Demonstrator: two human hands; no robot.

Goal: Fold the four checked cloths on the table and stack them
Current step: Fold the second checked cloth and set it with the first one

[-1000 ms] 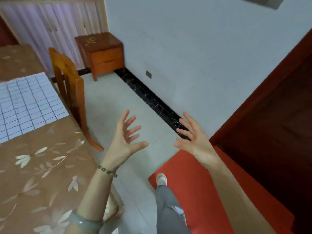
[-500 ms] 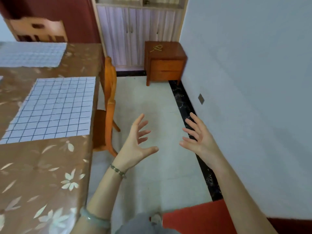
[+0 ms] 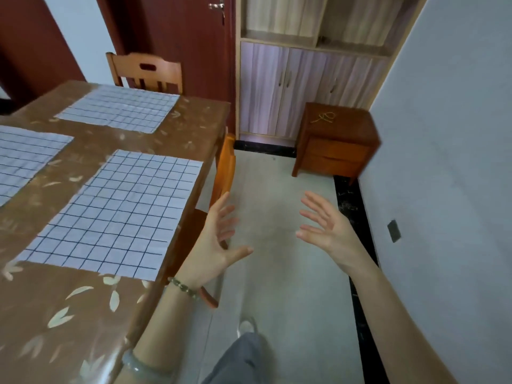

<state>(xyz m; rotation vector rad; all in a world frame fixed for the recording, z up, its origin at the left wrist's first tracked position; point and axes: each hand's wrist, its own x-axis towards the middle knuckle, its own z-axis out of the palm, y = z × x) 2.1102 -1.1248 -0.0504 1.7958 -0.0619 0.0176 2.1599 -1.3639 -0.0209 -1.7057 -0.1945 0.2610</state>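
Approach step: nothing folded yet, nothing gripped.

The near cloth lies spread flat by the right edge of the table, with the far cloth beyond it. A third cloth at the left is cut by the frame, and the fourth is out of view. The next move likely calls for reaching left to pinch the near cloth's right edge. The left hand hovers just off the table edge and the right hand over the floor. Their palms face each other, fingers spread wide, holding nothing.
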